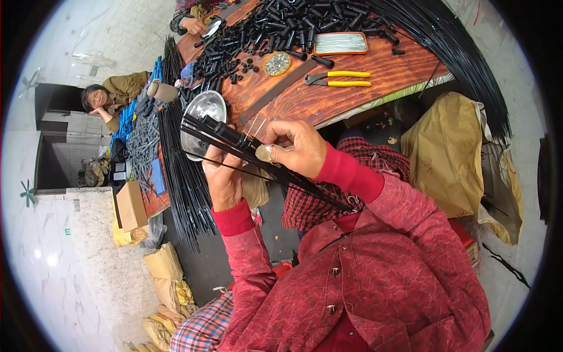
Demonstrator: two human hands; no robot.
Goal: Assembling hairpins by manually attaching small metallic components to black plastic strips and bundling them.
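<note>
My left hand [224, 179] is closed round a bundle of thin black rods [305, 186] fanning from a black hub [229, 134], which looks like an umbrella frame. The rods run slanting down toward my lap. My right hand [296, 146] pinches at the rods just beside the hub. Thin silvery wires [256, 126] stick up between the two hands, at the right fingertips. On or by the right thumb is a round, dull yellowish disc [264, 154]; I cannot tell whether it is worn or held. Behind the hub sits a shiny metal bowl [205, 105].
On the wooden table [352, 88] lie yellow-handled pliers [340, 78], a tray of pale wires [340, 43], a round dish of small metal parts [277, 63] and heaped black plastic fittings [281, 23]. Long black rods [457, 58] line the right. Two other people are across the table.
</note>
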